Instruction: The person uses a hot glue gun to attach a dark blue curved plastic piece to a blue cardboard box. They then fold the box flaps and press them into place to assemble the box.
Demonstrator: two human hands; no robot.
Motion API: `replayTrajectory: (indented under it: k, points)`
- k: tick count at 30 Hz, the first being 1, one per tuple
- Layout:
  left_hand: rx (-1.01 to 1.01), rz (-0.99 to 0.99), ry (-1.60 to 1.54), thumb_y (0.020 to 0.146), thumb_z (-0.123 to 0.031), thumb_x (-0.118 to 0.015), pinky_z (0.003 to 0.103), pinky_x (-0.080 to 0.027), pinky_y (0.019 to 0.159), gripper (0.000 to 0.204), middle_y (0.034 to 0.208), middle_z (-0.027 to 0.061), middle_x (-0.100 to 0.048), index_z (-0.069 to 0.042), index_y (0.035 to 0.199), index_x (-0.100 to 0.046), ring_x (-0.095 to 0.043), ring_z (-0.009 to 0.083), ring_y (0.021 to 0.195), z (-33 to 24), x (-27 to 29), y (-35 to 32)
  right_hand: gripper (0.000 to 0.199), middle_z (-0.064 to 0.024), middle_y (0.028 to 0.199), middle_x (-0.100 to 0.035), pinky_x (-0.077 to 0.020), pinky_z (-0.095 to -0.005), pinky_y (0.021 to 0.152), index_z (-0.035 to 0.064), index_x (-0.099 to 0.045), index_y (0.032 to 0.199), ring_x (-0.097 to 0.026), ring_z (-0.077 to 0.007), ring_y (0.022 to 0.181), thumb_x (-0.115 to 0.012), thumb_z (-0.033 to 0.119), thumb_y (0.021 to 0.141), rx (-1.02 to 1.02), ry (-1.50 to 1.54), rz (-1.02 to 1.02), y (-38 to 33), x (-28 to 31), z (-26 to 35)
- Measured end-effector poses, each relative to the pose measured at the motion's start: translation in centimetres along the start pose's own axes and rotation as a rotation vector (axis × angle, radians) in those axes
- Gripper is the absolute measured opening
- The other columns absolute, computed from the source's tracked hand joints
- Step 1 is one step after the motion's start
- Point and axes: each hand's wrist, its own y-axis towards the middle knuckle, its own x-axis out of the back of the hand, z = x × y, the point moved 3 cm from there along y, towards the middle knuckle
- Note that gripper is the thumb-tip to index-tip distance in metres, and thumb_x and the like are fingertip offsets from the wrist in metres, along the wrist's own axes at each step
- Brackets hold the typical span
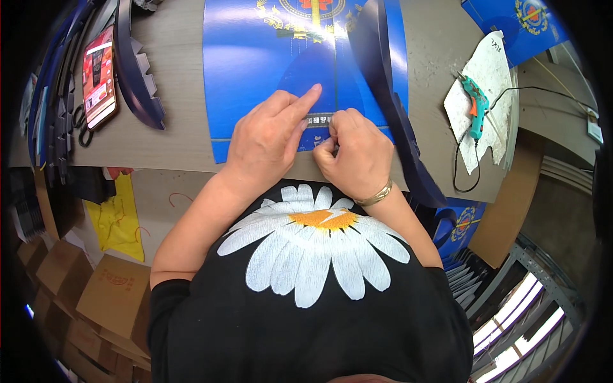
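A glossy blue printed cardboard sheet point(242, 70) with a gold and red emblem lies flat on the table in front of me. My left hand point(265, 137) rests over its near left part, index finger stretched out and thumb apart, holding nothing visible. Beside it, my right hand point(359, 150) is closed at the sheet's near edge, its fingertips curled under; whatever they hold is hidden. A long dark blue curved strip point(399, 127) stands over the sheet's right side and runs past my right wrist, beyond the table edge.
At right, a teal glue gun point(474, 105) with a black cord lies on a stained white sheet point(498, 60). At left are a phone point(100, 80), black scissors point(83, 131) and a notched dark blue strip point(137, 76). Cardboard boxes point(115, 287) stand below left.
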Motion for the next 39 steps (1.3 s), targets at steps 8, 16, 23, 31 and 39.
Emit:
replayTrajectory:
  k: [8, 16, 23, 31, 39]
  points:
    - [-0.004, -0.013, -0.013, 0.084, 0.005, -0.070, 0.039, -0.055, 0.070, 0.058, 0.096, 0.0102, -0.065, -0.011, 0.139, -0.064, -0.066, 0.0283, 0.081, 0.0, 0.0, 0.1, 0.020, -0.0071, 0.077, -0.059, -0.0503, -0.0414, 0.060, 0.0080, -0.056, 0.080, -0.062, -0.0287, 0.069, -0.074, 0.017, 0.077, 0.012, 0.123, 0.076, 0.2, 1.3, -0.2]
    - [0.005, -0.021, -0.013, 0.083, 0.009, -0.071, 0.034, -0.054, 0.069, 0.059, 0.094, 0.0102, -0.065, -0.012, 0.139, -0.066, -0.065, 0.0230, 0.077, -0.2, 0.0, 0.1, 0.023, -0.0070, 0.081, -0.060, -0.0514, -0.0413, 0.063, 0.0081, -0.057, 0.087, -0.064, -0.0288, 0.075, -0.077, 0.018, 0.083, 0.048, 0.123, 0.106, 0.0, 1.1, -0.2]
    - [-0.010, 0.002, -0.005, 0.084, 0.003, -0.069, 0.041, -0.055, 0.071, 0.058, 0.097, 0.0106, -0.065, -0.011, 0.140, -0.062, -0.067, 0.0311, 0.082, 0.0, 0.0, 0.0, 0.018, -0.0061, 0.079, -0.059, -0.0525, -0.0406, 0.061, 0.0091, -0.057, 0.084, -0.064, -0.0265, 0.071, -0.074, 0.014, 0.079, 0.065, 0.035, 0.063, 0.1, 0.7, 0.0]
    - [0.003, -0.029, -0.012, 0.084, 0.009, -0.071, 0.034, -0.053, 0.068, 0.059, 0.093, 0.0096, -0.065, -0.012, 0.139, -0.066, -0.064, 0.0225, 0.076, -0.1, 0.0, 0.0, 0.021, -0.0067, 0.079, -0.059, -0.0515, -0.0403, 0.060, 0.0084, -0.056, 0.083, -0.064, -0.0271, 0.071, -0.075, 0.017, 0.079, 0.071, 0.134, 0.082, -0.1, 0.8, -1.2]
    - [-0.011, -0.016, 0.000, 0.083, 0.005, -0.070, 0.039, -0.055, 0.070, 0.059, 0.096, 0.0100, -0.065, -0.011, 0.140, -0.064, -0.066, 0.0281, 0.080, 0.0, -0.1, 0.0, 0.022, -0.0063, 0.080, -0.059, -0.0513, -0.0411, 0.062, 0.0082, -0.056, 0.084, -0.064, -0.0274, 0.073, -0.076, 0.017, 0.078, 0.054, 0.113, 0.099, 0.0, 1.3, -0.4]
